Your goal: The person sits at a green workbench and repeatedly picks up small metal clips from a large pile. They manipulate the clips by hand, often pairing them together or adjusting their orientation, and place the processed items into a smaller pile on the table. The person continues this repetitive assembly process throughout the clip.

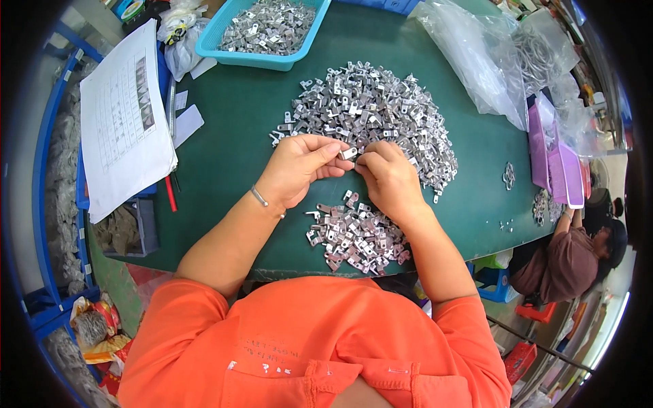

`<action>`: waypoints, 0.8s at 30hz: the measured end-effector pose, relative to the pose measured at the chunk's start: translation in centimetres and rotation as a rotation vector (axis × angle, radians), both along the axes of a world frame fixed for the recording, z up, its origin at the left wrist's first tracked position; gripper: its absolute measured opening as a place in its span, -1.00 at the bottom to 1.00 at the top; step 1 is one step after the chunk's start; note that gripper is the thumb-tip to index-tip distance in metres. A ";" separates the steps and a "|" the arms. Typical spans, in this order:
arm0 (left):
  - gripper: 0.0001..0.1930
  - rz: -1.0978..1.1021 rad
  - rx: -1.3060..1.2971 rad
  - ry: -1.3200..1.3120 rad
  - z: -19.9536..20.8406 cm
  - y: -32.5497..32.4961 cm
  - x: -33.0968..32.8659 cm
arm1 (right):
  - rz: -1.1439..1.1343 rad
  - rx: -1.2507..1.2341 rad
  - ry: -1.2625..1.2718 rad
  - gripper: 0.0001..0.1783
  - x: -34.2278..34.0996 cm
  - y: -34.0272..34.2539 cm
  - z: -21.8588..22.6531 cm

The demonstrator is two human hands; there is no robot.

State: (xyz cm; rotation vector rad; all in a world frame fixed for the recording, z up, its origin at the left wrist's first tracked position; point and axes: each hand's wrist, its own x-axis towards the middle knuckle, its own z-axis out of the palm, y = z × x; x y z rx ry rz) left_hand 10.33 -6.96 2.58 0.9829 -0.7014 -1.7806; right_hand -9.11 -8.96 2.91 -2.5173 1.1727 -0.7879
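Between the thumb and fingers of my left hand [296, 166] is a small silver metal bracket [349, 154] with a hole in it. My right hand [391, 178] is closed close beside it, its fingertips meeting near the bracket's right end; what they pinch is too small to make out. Just beyond both hands rises a large heap of similar metal brackets [381, 102]. A smaller pile of brackets [357, 234] lies between my forearms, close to the table's near edge.
A turquoise basket [204, 47] of brackets stands at the far left of the green table [224, 156]. Paper sheets [126, 122] lean at left, above a red pen [170, 194]. Plastic bags [469, 61] and purple trays [566, 173] are at right. Another person [568, 262] sits beyond.
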 end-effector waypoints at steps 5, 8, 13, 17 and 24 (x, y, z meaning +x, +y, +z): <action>-0.80 -0.033 -0.006 -0.010 0.4 0.0 0.0 | -0.230 1.014 -0.573 -0.91 -1.4 0.3 1.4; -0.83 -0.069 -0.026 -0.004 0.4 0.1 0.3 | -0.169 1.251 -0.915 -0.90 -2.4 0.2 0.6; -0.88 -0.034 -0.100 -0.065 0.4 -0.7 1.9 | -0.311 0.879 -0.458 -0.95 -1.8 0.9 1.1; -0.92 -0.386 -0.165 -0.205 1.9 -0.8 3.6 | -0.076 0.411 -0.173 -0.90 -0.4 1.5 1.8; -0.92 -0.603 -0.544 -0.655 1.5 0.1 1.7 | -0.206 0.904 -0.214 -0.86 -0.2 1.2 1.1</action>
